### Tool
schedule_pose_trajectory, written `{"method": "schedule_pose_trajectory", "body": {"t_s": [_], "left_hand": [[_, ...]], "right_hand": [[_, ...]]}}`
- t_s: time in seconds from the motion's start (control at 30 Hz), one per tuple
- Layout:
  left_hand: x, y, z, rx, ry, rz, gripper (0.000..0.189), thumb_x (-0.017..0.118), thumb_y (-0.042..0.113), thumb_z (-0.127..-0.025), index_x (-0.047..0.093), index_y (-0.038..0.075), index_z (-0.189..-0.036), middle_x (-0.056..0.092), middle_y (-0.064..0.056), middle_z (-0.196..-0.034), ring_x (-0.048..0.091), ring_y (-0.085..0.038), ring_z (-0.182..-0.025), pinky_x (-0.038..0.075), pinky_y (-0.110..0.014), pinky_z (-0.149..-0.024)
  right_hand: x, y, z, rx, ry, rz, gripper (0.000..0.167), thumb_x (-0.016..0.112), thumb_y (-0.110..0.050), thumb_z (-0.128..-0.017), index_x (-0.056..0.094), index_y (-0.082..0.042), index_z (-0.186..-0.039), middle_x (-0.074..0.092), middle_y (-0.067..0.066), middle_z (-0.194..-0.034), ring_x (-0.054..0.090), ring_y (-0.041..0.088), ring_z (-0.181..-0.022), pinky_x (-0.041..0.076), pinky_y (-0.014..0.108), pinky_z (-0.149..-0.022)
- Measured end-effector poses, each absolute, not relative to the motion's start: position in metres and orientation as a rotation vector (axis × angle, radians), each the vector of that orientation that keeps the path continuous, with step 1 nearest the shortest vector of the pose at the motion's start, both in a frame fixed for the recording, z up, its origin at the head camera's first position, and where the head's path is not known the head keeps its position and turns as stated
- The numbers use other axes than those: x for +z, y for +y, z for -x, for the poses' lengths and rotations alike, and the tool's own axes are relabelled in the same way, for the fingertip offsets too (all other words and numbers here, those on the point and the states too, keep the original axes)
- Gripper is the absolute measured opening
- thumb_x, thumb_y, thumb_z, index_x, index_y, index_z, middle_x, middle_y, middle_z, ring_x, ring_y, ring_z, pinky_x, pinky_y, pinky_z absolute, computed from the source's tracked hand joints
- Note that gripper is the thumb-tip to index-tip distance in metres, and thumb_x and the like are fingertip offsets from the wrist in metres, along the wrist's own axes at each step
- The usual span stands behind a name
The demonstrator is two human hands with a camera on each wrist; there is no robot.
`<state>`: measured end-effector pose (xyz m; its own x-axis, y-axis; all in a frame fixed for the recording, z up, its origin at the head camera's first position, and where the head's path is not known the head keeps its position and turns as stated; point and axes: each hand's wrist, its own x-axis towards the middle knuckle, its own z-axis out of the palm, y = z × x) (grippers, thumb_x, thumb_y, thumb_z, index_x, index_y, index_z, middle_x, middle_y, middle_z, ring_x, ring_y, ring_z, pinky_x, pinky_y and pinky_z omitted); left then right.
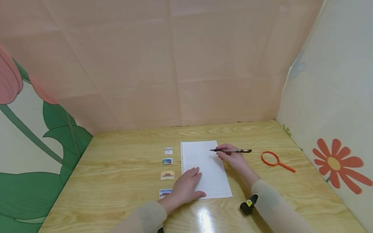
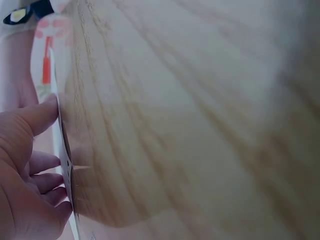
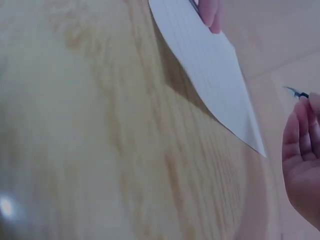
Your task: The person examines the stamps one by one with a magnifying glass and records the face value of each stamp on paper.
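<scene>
A lined sheet of paper (image 1: pixel 211 181) with punched holes down its left edge lies on the wooden table (image 1: pixel 116 161). Faint pencil-like writing shows at its upper left. My left hand (image 1: pixel 187 186) rests on the lower left of the sheet, fingers spread; in the left wrist view its fingertips (image 2: pixel 62 210) touch the paper's edge. Over the sheet's upper right, my right hand (image 1: pixel 231 157) pinches a dark pen (image 1: pixel 240 150), its nib pointing left. The right wrist view shows the nib raised off the paper.
Left of the sheet, several small picture cards stand in a column, among them a blue-green one (image 1: pixel 167 161) and a yellowish one (image 1: pixel 167 175); the lowest is partly behind my left hand. A red magnifying glass (image 1: pixel 278 162) lies to the right. A pink backdrop (image 1: pixel 175 64) rises behind.
</scene>
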<state>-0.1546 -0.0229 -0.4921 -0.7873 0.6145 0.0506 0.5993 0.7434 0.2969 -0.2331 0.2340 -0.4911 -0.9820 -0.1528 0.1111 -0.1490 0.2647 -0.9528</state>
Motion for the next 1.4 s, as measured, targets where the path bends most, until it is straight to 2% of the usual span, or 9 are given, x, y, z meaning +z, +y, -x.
{"method": "schedule_pose_trajectory", "body": {"t_s": [0.1,0.2,0.4,0.53,0.7,1.0,1.4], "left_hand": [[-0.492,-0.023,0.154,0.468,2.886,-1.007,0.076,0.074,0.052,-0.084,0.055,0.003,-0.139,0.044,-0.015,-0.151,0.040,-0.028,-0.139,0.032,-0.038,-0.115],[-0.492,-0.024,0.154,0.469,2.890,-1.018,0.076,0.074,0.052,-0.084,0.056,0.003,-0.138,0.044,-0.015,-0.150,0.041,-0.028,-0.138,0.033,-0.037,-0.114],[-0.494,-0.024,0.156,0.466,2.885,-1.010,0.076,0.074,0.053,-0.083,0.056,0.004,-0.139,0.044,-0.014,-0.151,0.041,-0.028,-0.138,0.034,-0.038,-0.114],[-0.495,-0.024,0.156,0.466,2.886,-1.008,0.077,0.074,0.053,-0.083,0.056,0.004,-0.139,0.044,-0.013,-0.151,0.041,-0.028,-0.138,0.034,-0.039,-0.114],[-0.494,-0.026,0.156,0.483,2.885,-1.027,0.077,0.075,0.053,-0.082,0.056,0.004,-0.139,0.044,-0.014,-0.151,0.041,-0.028,-0.138,0.033,-0.039,-0.114],[-0.493,-0.028,0.157,0.477,2.877,-1.019,0.076,0.074,0.053,-0.083,0.056,0.005,-0.139,0.044,-0.012,-0.151,0.041,-0.026,-0.138,0.033,-0.037,-0.114],[-0.493,-0.027,0.156,0.472,2.872,-0.998,0.077,0.074,0.054,-0.082,0.055,0.007,-0.140,0.043,-0.010,-0.152,0.040,-0.025,-0.139,0.032,-0.037,-0.114]], "right_hand": [[-0.496,0.227,0.238,-1.854,2.521,0.275,0.024,0.067,-0.008,-0.095,0.061,0.007,-0.113,0.067,0.015,-0.090,0.062,0.016,-0.073,0.054,0.026,-0.060],[-0.500,0.221,0.242,-1.804,2.544,0.262,0.023,0.068,-0.011,-0.095,0.062,0.005,-0.110,0.068,0.014,-0.088,0.065,0.020,-0.075,0.056,0.028,-0.063],[-0.507,0.211,0.248,-1.665,2.655,0.339,0.014,0.069,-0.012,-0.093,0.064,-0.003,-0.103,0.069,0.004,-0.081,0.063,0.018,-0.068,0.052,0.024,-0.060],[-0.509,0.207,0.250,-1.648,2.699,0.377,0.009,0.069,-0.008,-0.091,0.065,-0.003,-0.098,0.068,0.002,-0.078,0.060,0.016,-0.065,0.049,0.023,-0.057],[-0.509,0.206,0.251,-1.551,2.766,0.348,0.007,0.069,-0.010,-0.092,0.065,-0.006,-0.096,0.067,-0.002,-0.077,0.058,0.014,-0.063,0.047,0.024,-0.057],[-0.510,0.204,0.254,-1.561,2.783,0.339,0.007,0.070,-0.009,-0.090,0.065,-0.006,-0.094,0.064,-0.001,-0.074,0.055,0.013,-0.061,0.044,0.023,-0.054],[-0.504,0.207,0.242,-1.443,2.741,0.448,0.007,0.069,-0.010,-0.088,0.063,-0.009,-0.088,0.060,-0.001,-0.077,0.053,0.014,-0.067,0.045,0.023,-0.058]]}}
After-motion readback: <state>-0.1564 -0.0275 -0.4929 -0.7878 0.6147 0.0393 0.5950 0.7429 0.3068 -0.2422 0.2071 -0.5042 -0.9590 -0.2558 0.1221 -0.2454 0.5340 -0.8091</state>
